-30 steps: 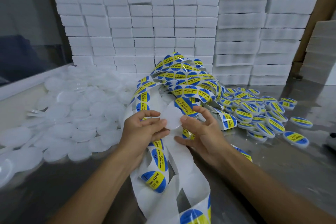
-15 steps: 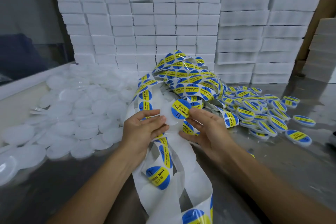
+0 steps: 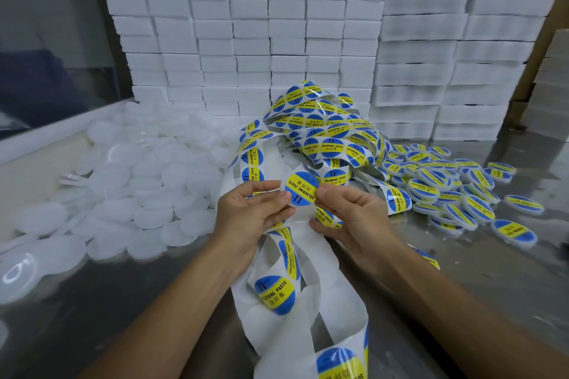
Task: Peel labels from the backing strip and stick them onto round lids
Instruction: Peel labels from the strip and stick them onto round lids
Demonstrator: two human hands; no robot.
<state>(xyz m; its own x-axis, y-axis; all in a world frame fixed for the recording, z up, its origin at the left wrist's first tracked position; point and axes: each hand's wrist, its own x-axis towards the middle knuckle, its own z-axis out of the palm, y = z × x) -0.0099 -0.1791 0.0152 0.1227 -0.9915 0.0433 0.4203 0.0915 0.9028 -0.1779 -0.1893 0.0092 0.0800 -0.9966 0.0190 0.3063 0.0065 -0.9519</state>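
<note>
Labels point(image 3: 301, 191) were blue rounds crossed by a yellow band with dark lettering — backing strip point(image 3: 323, 258) plain white. Unlabelled lids point(image 3: 147, 194) translucent white; foam blocks point(image 3: 252, 40) white; tabletop point(image 3: 508, 286) grey steel.

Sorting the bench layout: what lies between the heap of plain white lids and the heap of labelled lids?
In the head view, the tangled label strip and both hands, left hand, right hand, holding a blue-yellow labelled lid.

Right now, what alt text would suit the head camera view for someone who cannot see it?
Two hands, left and right, hold a round lid bearing a blue and yellow label above a tangled label strip. Plain white lids are heaped left, labelled lids right, on a metal table.
</note>
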